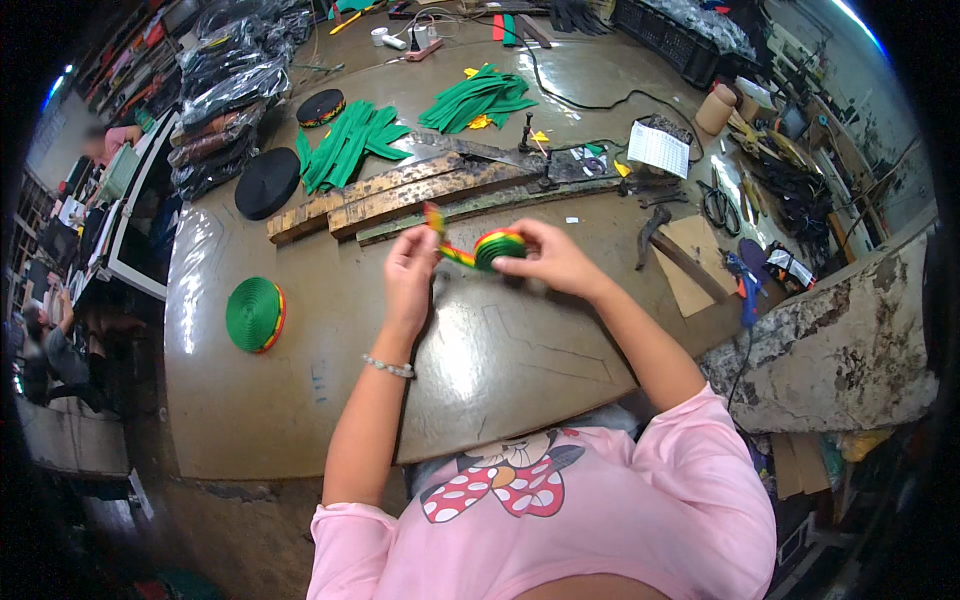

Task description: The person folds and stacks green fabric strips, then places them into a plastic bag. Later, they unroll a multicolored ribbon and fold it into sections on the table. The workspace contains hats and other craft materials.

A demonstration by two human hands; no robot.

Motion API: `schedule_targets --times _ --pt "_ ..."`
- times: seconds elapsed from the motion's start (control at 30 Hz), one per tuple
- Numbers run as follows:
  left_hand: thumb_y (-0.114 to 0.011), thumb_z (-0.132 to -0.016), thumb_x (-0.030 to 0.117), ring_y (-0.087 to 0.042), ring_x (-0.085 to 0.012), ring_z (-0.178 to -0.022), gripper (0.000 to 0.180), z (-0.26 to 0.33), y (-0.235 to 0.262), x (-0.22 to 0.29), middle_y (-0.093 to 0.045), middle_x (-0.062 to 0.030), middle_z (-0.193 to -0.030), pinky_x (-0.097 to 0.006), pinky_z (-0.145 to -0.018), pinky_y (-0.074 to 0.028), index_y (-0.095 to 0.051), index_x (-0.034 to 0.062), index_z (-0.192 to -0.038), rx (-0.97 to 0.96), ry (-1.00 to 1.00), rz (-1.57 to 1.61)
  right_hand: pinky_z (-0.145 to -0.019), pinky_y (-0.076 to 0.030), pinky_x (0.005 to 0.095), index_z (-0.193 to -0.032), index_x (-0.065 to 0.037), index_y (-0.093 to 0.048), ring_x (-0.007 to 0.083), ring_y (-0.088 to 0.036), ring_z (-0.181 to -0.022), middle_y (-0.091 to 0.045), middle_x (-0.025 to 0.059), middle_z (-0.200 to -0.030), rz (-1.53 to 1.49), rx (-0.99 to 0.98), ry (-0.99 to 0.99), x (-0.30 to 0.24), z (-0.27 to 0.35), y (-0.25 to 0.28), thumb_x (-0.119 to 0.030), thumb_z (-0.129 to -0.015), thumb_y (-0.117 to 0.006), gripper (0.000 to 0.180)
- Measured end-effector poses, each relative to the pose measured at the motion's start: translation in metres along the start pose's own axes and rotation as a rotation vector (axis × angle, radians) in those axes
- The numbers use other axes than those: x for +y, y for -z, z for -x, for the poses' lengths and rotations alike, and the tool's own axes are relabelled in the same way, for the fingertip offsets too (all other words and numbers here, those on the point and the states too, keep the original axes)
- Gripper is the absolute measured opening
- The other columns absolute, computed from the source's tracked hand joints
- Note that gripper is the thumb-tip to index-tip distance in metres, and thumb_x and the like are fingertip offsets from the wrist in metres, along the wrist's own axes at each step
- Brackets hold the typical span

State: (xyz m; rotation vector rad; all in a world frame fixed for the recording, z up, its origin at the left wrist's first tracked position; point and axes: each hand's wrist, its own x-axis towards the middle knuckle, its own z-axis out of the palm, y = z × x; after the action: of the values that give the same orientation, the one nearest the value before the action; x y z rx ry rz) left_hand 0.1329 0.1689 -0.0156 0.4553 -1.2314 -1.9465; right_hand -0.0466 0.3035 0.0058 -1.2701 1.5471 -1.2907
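Note:
Above the middle of the table, my right hand (548, 258) grips a coiled roll of webbing (490, 249), striped green, yellow and red. The free end of this strap runs across to my left hand (411, 256), whose fingers pinch it, with a short tip sticking up above them. A bracelet sits on my left wrist. To the left, a second green roll of webbing (254, 314) with a red and yellow edge lies flat on the table, apart from both hands.
Beyond my hands lie long worn wooden bars (400, 200) with metal fittings. Farther back are piles of green strips (350, 145) and a black roll (267, 184). Scissors (719, 207), a hammer (653, 235) and brown board (690, 270) lie right. A cable (580, 104) crosses the far table.

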Motion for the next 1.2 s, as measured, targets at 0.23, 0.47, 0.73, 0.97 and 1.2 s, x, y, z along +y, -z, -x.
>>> schedule_targets --times 0.23,0.47,0.73,0.97,1.2 --pt "-0.048 -0.091 0.010 -0.054 -0.0189 -0.081 0.009 -0.019 0.045 0.056 -0.053 -0.0040 -0.075 -0.040 -0.093 -0.044 -0.053 0.0041 -0.095 0.026 -0.017 0.914 -0.084 -0.049 0.0287 -0.115 -0.004 -0.048 0.0146 -0.059 -0.097 -0.059 0.0061 -0.107 -0.707 0.374 0.007 -0.018 0.048 0.043 -0.004 -0.079 -0.067 0.041" --pt "-0.045 -0.085 0.000 -0.036 -0.0153 -0.065 0.009 0.011 0.136 0.150 -0.039 -0.0051 -0.073 -0.028 -0.064 -0.037 -0.045 -0.0004 -0.094 0.109 -0.390 0.774 -0.088 -0.049 0.0307 -0.120 -0.002 -0.047 0.0162 -0.059 -0.099 -0.058 0.0073 -0.108 -0.734 0.533 0.070 -0.004 0.110 0.076 0.000 -0.081 -0.062 0.041" --pt "-0.051 -0.090 0.022 -0.031 -0.0135 -0.064 0.022 0.103 0.266 0.238 -0.031 -0.0028 -0.074 -0.026 -0.058 -0.028 -0.044 0.0015 -0.094 0.224 -0.519 0.632 -0.089 -0.049 0.0368 -0.120 0.000 -0.046 0.0243 -0.061 -0.098 -0.057 0.0108 -0.110 -0.758 0.529 0.151 -0.006 0.138 0.094 -0.001 -0.082 -0.062 0.041" --pt "-0.056 -0.089 0.026 -0.039 -0.0039 -0.063 0.043 0.084 0.106 0.180 -0.053 -0.0046 -0.096 -0.017 -0.051 -0.030 -0.046 0.0034 -0.124 0.063 -0.101 0.102 -0.085 -0.051 0.0376 -0.121 0.002 -0.042 0.0293 -0.061 -0.098 -0.057 0.0150 -0.109 -0.743 0.361 0.234 -0.042 0.107 0.053 -0.007 -0.083 -0.064 0.045" --pt "-0.053 -0.093 0.031 -0.039 -0.0016 -0.056 0.039 0.076 -0.120 0.060 -0.055 0.0023 -0.082 -0.020 -0.049 -0.035 -0.052 0.0064 -0.123 -0.554 0.535 -0.417 -0.086 -0.051 0.0387 -0.120 0.002 -0.043 0.0290 -0.061 -0.098 -0.058 0.0163 -0.108 -0.830 0.301 0.241 -0.061 0.094 0.004 -0.006 -0.083 -0.064 0.044"
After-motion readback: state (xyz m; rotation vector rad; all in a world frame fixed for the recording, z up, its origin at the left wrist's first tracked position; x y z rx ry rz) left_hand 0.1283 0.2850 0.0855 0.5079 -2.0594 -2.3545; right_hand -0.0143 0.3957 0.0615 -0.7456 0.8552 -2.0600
